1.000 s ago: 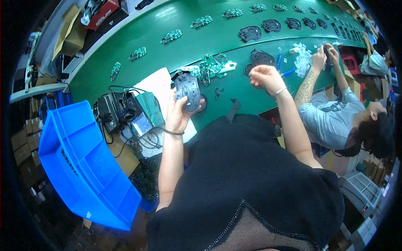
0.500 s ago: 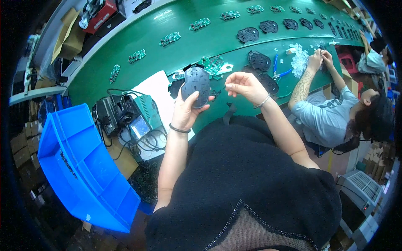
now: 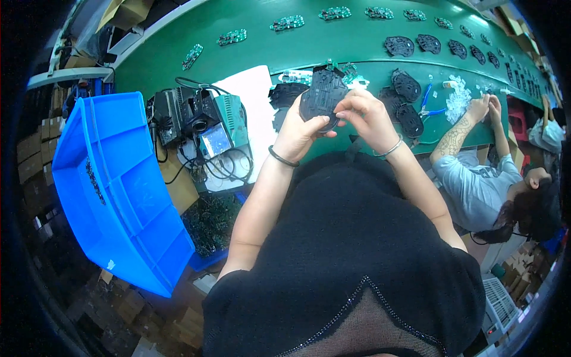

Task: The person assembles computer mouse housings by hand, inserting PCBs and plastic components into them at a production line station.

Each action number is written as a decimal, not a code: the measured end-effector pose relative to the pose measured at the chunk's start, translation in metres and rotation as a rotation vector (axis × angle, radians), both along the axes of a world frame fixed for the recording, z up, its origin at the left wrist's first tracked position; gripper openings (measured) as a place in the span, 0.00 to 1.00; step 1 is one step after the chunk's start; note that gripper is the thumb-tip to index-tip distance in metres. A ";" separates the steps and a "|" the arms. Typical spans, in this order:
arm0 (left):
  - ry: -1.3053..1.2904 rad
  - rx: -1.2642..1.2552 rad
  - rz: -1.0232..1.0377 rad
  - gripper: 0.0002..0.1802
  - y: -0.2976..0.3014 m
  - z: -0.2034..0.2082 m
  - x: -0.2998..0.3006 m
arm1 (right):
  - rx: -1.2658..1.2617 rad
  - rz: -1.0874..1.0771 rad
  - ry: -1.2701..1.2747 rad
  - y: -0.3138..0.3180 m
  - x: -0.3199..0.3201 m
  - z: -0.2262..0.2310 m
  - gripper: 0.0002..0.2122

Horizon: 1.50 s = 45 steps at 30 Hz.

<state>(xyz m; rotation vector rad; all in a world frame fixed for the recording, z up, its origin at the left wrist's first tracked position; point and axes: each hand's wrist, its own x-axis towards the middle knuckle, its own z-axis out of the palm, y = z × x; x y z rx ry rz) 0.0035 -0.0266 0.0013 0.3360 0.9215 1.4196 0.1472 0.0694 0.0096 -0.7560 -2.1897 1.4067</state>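
Observation:
A black plastic shell (image 3: 324,94), shaped like the base of a computer mouse, is held up over the near edge of the green table (image 3: 250,56). My left hand (image 3: 297,134) grips its lower left side, with the thumb on the inner face. At the shell's lower right edge, the fingertips of my right hand (image 3: 370,119) are pinched together. Whatever they may hold is too small to tell. Green circuit boards (image 3: 352,74) lie just behind the shell, and more black shells (image 3: 407,86) are piled to the right.
Rows of circuit boards (image 3: 287,23) and shells (image 3: 398,46) run along the table. Blue-handled cutters (image 3: 426,98) lie near clear plastic pieces (image 3: 457,102), beside a co-worker's hands (image 3: 477,110). At left are a cabled device (image 3: 215,140), a white sheet (image 3: 260,89) and a blue bin (image 3: 143,196).
My right hand has come in from apart to the shell's lower right edge. The shell is still in my left hand. The whole view has shifted, so the table things appear farther right.

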 end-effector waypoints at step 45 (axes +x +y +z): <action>0.104 -0.035 0.080 0.23 0.006 -0.030 0.018 | -0.776 -0.143 0.234 0.002 -0.002 -0.039 0.16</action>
